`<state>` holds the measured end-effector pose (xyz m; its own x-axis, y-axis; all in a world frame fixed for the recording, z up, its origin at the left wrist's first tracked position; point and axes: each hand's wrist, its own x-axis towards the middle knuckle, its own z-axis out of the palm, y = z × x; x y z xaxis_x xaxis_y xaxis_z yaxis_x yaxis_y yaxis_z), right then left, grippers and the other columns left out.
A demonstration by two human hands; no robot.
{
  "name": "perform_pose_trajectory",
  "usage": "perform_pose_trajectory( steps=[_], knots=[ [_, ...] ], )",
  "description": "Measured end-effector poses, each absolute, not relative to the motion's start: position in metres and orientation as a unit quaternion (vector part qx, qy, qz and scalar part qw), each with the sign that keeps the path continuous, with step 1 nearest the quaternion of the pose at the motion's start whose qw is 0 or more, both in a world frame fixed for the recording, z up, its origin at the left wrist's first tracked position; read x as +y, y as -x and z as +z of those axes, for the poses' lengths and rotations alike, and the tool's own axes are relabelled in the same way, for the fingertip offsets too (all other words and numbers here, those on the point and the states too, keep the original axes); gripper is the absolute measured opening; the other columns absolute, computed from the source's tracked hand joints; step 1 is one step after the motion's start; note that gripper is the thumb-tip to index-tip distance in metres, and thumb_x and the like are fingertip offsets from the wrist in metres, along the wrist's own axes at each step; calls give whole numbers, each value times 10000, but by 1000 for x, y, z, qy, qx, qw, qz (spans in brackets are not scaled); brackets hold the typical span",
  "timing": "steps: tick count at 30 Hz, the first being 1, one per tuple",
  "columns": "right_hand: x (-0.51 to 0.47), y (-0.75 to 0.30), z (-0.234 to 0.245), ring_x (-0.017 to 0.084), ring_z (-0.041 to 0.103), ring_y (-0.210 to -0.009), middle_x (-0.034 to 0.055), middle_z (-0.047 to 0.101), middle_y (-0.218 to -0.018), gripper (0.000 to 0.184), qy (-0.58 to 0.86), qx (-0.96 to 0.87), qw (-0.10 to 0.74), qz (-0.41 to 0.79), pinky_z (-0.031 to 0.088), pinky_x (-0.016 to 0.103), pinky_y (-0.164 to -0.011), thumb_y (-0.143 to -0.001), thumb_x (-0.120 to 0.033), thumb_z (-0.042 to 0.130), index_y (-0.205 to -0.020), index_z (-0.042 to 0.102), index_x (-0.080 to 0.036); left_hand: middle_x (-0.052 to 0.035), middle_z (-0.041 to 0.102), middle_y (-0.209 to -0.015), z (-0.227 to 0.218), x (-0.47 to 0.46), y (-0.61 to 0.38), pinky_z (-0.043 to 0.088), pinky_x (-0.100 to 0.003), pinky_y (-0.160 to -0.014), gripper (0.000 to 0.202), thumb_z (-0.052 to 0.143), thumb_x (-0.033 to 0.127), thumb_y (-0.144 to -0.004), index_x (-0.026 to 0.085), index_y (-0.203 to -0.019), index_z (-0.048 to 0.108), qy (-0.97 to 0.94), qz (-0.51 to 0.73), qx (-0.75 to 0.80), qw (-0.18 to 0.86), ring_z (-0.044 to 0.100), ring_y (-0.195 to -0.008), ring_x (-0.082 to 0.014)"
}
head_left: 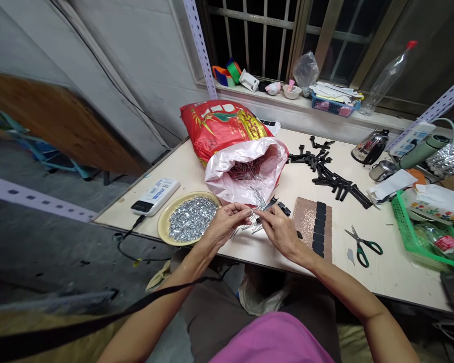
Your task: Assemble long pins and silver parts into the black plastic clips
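My left hand (230,221) and my right hand (280,228) meet at the table's front edge, thumbs and fingertips pinched together. What sits between the fingertips is too small to make out. Just behind them lies a loose pile of thin metal rods (258,197), partly covered by my hands. Small black plastic pieces (283,207) lie beside my right hand. Left of my left hand stands a yellowish bowl (162,222) full of small shiny metal pieces (191,219). A red sack (219,126) lies with its white mouth towards me, dark reddish thin pieces (245,169) inside.
Right of my hands lies a brown board (304,222) with a row of black squares (320,222). Further right are green-handled scissors (361,249) and a green basket (404,232). Black plastic parts (333,179) spread behind. A white device (157,195) with a cable rests at left.
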<state>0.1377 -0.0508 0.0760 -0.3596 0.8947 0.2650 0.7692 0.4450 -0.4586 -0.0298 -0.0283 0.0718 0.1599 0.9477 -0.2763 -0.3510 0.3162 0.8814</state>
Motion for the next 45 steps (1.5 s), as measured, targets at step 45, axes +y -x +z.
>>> perform_pose_trajectory(
  steps=[45],
  knots=[
    [-60, -161, 63, 141, 592, -706, 47, 647, -789, 233, 539, -821, 187, 31, 363, 235, -575, -966, -287, 440, -878, 630, -185, 8, 645, -596, 53, -36, 4, 514, -232, -564, 407, 840, 460, -483, 145, -685, 681, -413, 439, 477, 639, 585, -508, -95]
  ],
)
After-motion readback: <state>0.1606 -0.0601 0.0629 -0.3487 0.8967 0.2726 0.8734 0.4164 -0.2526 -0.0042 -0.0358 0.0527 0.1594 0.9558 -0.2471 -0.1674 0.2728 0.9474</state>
